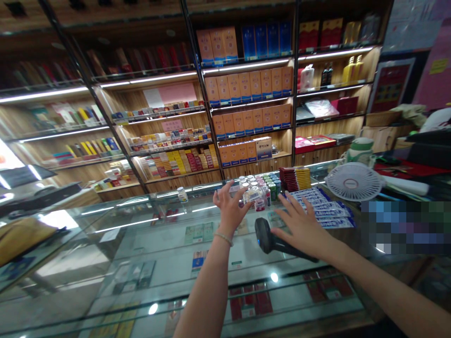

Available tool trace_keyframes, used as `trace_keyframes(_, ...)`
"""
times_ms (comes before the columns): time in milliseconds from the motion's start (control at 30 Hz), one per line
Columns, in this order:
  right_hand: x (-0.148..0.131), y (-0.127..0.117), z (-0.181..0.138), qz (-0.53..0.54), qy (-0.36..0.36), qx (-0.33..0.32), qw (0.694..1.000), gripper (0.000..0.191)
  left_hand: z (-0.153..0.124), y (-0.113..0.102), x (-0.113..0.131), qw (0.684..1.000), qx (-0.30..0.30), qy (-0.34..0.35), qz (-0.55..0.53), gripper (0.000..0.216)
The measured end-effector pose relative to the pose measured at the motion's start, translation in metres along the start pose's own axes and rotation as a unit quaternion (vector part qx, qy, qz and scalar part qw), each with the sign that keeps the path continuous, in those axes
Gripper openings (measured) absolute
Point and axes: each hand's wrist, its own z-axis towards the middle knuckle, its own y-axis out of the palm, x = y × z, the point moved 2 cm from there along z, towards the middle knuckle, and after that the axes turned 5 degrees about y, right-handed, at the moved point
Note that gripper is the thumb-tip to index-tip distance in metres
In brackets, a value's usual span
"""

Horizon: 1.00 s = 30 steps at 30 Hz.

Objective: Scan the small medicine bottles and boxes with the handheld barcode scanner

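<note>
My left hand (pixel 230 209) reaches over the glass counter, thumb and forefinger curved around the near side of a small clear jar (pixel 252 195) that they seem to pinch. Its other fingers are spread apart. Behind the jar stand several rows of small round containers (pixel 269 180) with white, pink and green parts. My right hand (pixel 305 230) is open, fingers stretched, above a black handheld scanner (pixel 264 234) lying on the glass. Whether the palm touches the scanner's handle is hidden. Blue-and-white packets (pixel 331 213) lie fanned out just beyond my right hand.
A stack of red and yellow packs (pixel 295 178) stands behind the packets. A white fan (pixel 354 182) and a green-and-white jug (pixel 361 148) are to the right. Another small jar (pixel 182 195) sits farther left on the glass counter (pixel 141 244). Shelves of boxes (pixel 250 122) line the wall.
</note>
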Motion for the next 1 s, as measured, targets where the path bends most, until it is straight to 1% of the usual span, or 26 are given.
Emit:
trace_keyframes(67,0.012,-0.001,0.024,0.003,0.038,0.033,0.999,0.060,0.001,0.000,0.000,1.000,-0.001,-0.004,0.000,0.043)
trace_keyframes(167,0.025,0.007,0.062,0.037,0.051,0.052,0.997,0.058,0.001,-0.001,0.000,1.000,0.001,-0.009,0.001,0.043)
trace_keyframes(267,0.032,0.023,0.091,0.095,0.067,0.043,0.992,0.054,0.002,-0.001,-0.001,1.000,0.006,-0.010,0.000,0.044)
trace_keyframes(367,0.035,0.037,0.108,0.143,0.076,0.012,0.987,0.050,0.001,-0.001,-0.001,1.000,0.008,-0.010,-0.002,0.042)
trace_keyframes(500,0.038,0.047,0.118,0.188,0.056,0.000,0.981,0.050,0.001,-0.001,-0.003,1.000,0.001,-0.018,-0.006,0.040)
trace_keyframes(700,0.041,0.050,0.122,0.219,0.034,-0.004,0.975,0.049,0.001,-0.001,-0.002,0.999,-0.016,-0.030,-0.001,0.041)
trace_keyframes(833,0.043,0.048,0.119,0.233,0.024,0.000,0.972,0.046,0.003,0.001,0.003,0.999,-0.042,-0.029,-0.005,0.044)
trace_keyframes(1000,0.050,0.036,0.113,0.231,-0.006,0.028,0.972,0.041,0.008,-0.001,0.012,0.997,-0.073,-0.004,-0.014,0.059)
